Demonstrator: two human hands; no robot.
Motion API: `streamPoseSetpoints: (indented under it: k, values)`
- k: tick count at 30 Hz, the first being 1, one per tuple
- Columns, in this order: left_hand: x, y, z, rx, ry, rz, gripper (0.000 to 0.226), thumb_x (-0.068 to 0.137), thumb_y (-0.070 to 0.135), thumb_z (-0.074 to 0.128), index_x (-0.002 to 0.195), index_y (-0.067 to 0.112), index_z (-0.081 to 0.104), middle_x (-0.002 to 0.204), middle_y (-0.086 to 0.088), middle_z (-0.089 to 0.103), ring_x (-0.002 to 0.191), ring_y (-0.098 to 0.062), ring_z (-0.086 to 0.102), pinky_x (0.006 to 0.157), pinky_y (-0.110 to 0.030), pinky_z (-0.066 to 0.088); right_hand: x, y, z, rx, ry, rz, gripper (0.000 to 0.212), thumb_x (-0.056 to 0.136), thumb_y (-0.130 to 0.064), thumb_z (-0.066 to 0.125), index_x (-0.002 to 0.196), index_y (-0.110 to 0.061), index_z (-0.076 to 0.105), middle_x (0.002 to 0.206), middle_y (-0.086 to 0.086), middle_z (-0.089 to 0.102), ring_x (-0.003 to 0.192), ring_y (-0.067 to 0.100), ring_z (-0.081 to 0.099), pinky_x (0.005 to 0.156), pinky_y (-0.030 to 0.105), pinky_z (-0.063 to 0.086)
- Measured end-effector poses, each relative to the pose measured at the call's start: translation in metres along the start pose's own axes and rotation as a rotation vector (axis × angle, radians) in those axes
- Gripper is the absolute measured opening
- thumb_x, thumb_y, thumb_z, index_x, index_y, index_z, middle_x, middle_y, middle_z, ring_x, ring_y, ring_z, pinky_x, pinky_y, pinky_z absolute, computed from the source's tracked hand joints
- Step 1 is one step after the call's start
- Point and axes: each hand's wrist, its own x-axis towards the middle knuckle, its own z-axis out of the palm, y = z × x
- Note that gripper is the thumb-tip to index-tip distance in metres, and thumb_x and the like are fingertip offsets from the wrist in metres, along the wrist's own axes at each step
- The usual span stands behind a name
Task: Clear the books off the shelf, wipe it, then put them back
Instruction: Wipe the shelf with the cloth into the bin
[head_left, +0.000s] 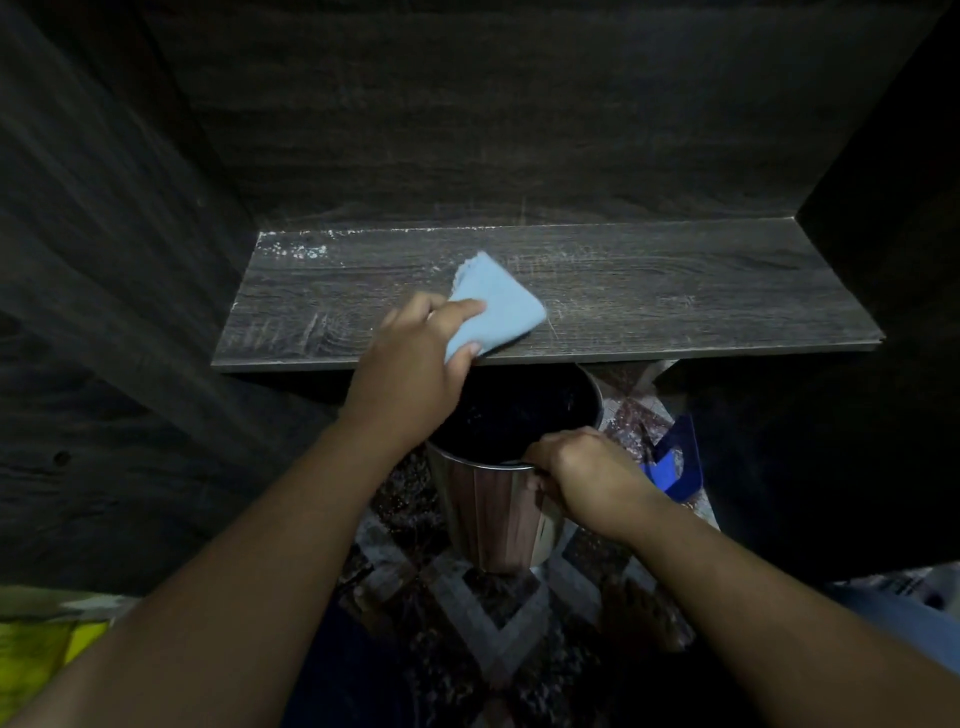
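Note:
A dark wood-grain shelf fills the middle of the view, bare of books, with pale dust along its back edge and left corner. My left hand grips a folded light-blue cloth that lies on the shelf near its front edge. Just below that edge stands a metal bin with a dark inside. My right hand grips the bin's near rim. No books are in view.
Dark wood side walls close the shelf in on the left and right, with a back panel behind. A blue object stands on the patterned floor to the right of the bin. Yellow-green fabric shows at bottom left.

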Motion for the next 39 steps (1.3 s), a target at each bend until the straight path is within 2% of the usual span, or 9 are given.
streamPoseSetpoints:
  k: [2,9,13,16,20,24,31,36,39]
  values:
    - [-0.002,0.0,0.005,0.03,-0.135,-0.023,0.041,0.091,0.029,0.06,0.133,0.029,0.056,0.121,-0.002,0.053,0.108,-0.026,0.054,0.09,-0.036,0.046,0.001,0.001,0.002,-0.014,-0.005,0.002,0.02,0.084,-0.014,0.059,0.102,-0.013,0.067,0.102,0.008,0.066,0.098,0.03,0.06,0.069,0.029,0.031]
    - [0.001,-0.001,0.006,0.028,-0.176,-0.069,0.042,0.091,0.028,0.059,0.133,0.03,0.052,0.126,-0.004,0.05,0.111,-0.028,0.053,0.092,-0.038,0.046,0.004,0.0,0.004,0.028,0.016,-0.018,0.005,0.083,-0.014,0.063,0.086,-0.01,0.066,0.089,0.01,0.065,0.085,0.033,0.06,0.067,0.026,0.026]
    - [0.006,-0.008,-0.009,0.024,0.064,-0.159,0.046,0.093,0.026,0.055,0.138,0.027,0.047,0.125,-0.009,0.047,0.109,-0.032,0.053,0.091,-0.037,0.042,0.006,0.0,0.003,0.033,0.04,-0.037,0.003,0.079,-0.01,0.067,0.078,-0.009,0.065,0.079,0.01,0.065,0.074,0.033,0.061,0.065,0.025,0.027]
    - [0.009,-0.026,-0.017,0.079,0.199,-0.358,0.054,0.093,0.023,0.053,0.144,0.024,0.036,0.127,-0.018,0.04,0.11,-0.038,0.049,0.094,-0.043,0.04,0.008,0.001,0.005,0.038,0.042,-0.04,0.002,0.079,-0.011,0.067,0.078,-0.01,0.065,0.076,0.007,0.064,0.072,0.032,0.061,0.063,0.024,0.027]
    - [0.003,-0.051,-0.015,0.17,0.151,-0.67,0.054,0.094,0.021,0.049,0.144,0.014,0.032,0.133,-0.028,0.033,0.112,-0.048,0.045,0.096,-0.049,0.039,0.01,0.002,0.008,0.049,0.06,-0.04,0.009,0.072,-0.01,0.074,0.073,-0.012,0.065,0.069,0.005,0.062,0.063,0.03,0.061,0.06,0.022,0.029]
    - [-0.001,-0.038,-0.001,0.259,0.062,-0.56,0.05,0.094,0.019,0.048,0.141,0.008,0.037,0.132,-0.027,0.035,0.106,-0.046,0.051,0.087,-0.048,0.043,0.01,0.003,0.01,0.049,0.051,-0.04,0.006,0.08,-0.013,0.07,0.078,-0.01,0.065,0.075,0.006,0.063,0.071,0.029,0.062,0.065,0.023,0.028]
    - [0.006,-0.018,0.003,-0.007,-0.242,-0.147,0.047,0.097,0.023,0.047,0.143,0.023,0.041,0.127,-0.017,0.043,0.109,-0.035,0.053,0.09,-0.032,0.041,0.007,0.005,0.01,0.051,0.017,-0.039,0.005,0.077,-0.01,0.07,0.077,-0.011,0.065,0.074,0.005,0.063,0.07,0.028,0.062,0.065,0.023,0.028]
    - [0.019,-0.037,-0.008,-0.031,0.125,-0.15,0.045,0.093,0.024,0.056,0.138,0.024,0.051,0.117,-0.012,0.046,0.099,-0.03,0.054,0.088,-0.035,0.044,0.006,0.012,0.01,0.071,0.028,-0.04,0.01,0.074,-0.011,0.072,0.073,-0.013,0.062,0.07,0.004,0.061,0.066,0.027,0.061,0.063,0.024,0.032]
    - [0.027,-0.046,0.0,-0.018,0.108,-0.195,0.044,0.092,0.024,0.06,0.136,0.023,0.055,0.117,-0.012,0.047,0.102,-0.028,0.053,0.091,-0.032,0.042,0.005,0.017,0.01,0.07,0.03,-0.033,0.006,0.079,-0.014,0.067,0.076,-0.011,0.063,0.073,0.007,0.062,0.07,0.03,0.061,0.064,0.027,0.036]
